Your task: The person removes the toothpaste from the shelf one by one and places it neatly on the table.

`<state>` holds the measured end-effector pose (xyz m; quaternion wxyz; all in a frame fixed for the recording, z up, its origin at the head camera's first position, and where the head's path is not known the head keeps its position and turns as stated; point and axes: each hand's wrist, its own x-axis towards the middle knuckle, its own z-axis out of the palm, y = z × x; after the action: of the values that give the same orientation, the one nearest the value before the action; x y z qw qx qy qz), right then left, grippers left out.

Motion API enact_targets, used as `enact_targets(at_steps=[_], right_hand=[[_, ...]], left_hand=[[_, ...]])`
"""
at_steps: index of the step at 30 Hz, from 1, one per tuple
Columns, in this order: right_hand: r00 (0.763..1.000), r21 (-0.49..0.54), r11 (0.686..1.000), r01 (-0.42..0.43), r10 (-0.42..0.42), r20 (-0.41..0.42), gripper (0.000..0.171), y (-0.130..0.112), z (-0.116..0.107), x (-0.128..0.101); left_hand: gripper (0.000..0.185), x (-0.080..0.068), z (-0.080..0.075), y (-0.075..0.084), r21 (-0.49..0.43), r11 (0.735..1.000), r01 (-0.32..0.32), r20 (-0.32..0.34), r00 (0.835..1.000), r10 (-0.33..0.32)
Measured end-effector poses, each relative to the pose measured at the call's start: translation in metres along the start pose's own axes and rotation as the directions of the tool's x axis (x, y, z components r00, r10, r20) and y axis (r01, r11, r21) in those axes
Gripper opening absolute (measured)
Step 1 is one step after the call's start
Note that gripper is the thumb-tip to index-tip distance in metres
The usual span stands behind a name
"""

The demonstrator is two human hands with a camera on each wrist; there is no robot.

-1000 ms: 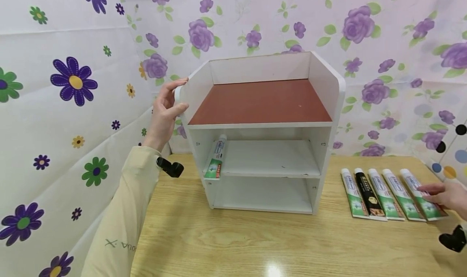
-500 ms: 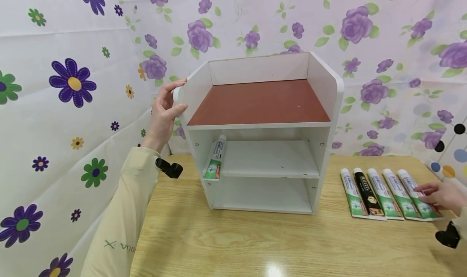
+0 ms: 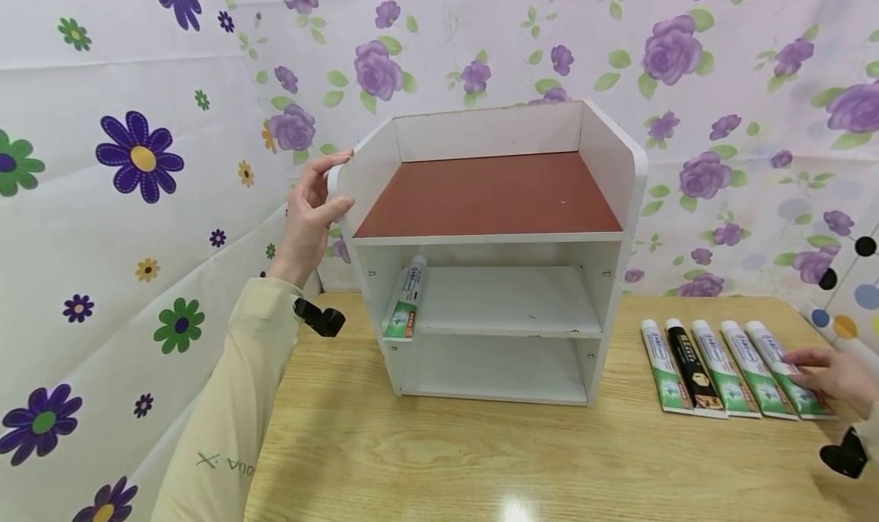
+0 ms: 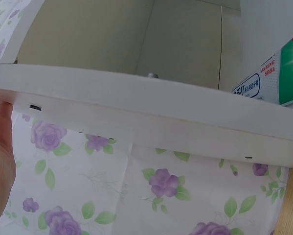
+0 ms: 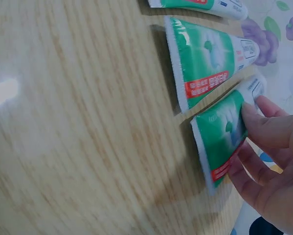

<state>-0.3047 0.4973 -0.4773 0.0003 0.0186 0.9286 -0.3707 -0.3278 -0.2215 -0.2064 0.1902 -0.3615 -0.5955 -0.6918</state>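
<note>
A white three-level shelf unit (image 3: 611,163) with a red-brown top board stands on the wooden table. My left hand (image 3: 317,201) grips the top of its left side panel, thumb inside and fingers outside; the left wrist view shows that panel's edge (image 4: 146,117) with a finger (image 4: 2,127) against it. One green-and-white toothpaste tube (image 3: 405,302) leans at the left of the middle level. My right hand (image 3: 827,373) pinches the rightmost toothpaste tube (image 3: 779,369) of a row on the table; in the right wrist view the thumb (image 5: 266,128) lies on that tube (image 5: 219,139).
The row holds several tubes, green-and-white ones (image 3: 662,369) and a black one (image 3: 690,365), right of the shelf. Floral cloth (image 3: 137,156) hangs close behind and to the left. Bare wooden table (image 3: 481,461) stretches in front of the shelf.
Almost nothing differs. My left hand keeps its grip on the panel and my right hand stays on the rightmost tube, shifted only slightly.
</note>
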Motion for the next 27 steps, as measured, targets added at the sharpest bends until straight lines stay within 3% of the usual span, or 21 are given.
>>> enact_targets(at_steps=[11,14,18,20,23,27], right_hand=[[0.989,-0.135,0.988,0.079,-0.095,-0.113,0.039,-0.013,0.01,-0.001],[0.986,-0.152,0.985,0.083,-0.103,-0.131,0.039,-0.029,0.012,-0.002],[0.986,-0.138,0.982,0.131,-0.143,-0.082,0.046,-0.06,0.017,-0.005],[0.977,-0.127,0.971,0.201,-0.208,-0.046,0.046,-0.077,0.021,-0.006],[0.945,-0.108,0.94,0.324,-0.327,-0.012,0.039,-0.098,0.031,-0.009],[0.908,-0.062,0.906,0.419,-0.417,0.052,0.033,-0.116,0.043,-0.012]], left_hand=[[0.046,-0.001,0.001,0.0,0.017,1.0,-0.016,0.003,1.0,0.016],[0.046,-0.002,0.0,-0.001,0.014,1.0,-0.021,0.003,1.0,0.02],[0.046,-0.003,-0.002,0.0,0.009,1.0,-0.018,0.003,1.0,0.018],[0.046,-0.003,-0.002,0.0,0.011,1.0,-0.014,0.001,1.0,0.013],[0.046,-0.002,-0.002,0.002,0.01,1.0,-0.01,0.001,1.0,0.01],[0.047,-0.002,0.0,0.001,-0.002,1.0,-0.005,0.012,1.0,0.005]])
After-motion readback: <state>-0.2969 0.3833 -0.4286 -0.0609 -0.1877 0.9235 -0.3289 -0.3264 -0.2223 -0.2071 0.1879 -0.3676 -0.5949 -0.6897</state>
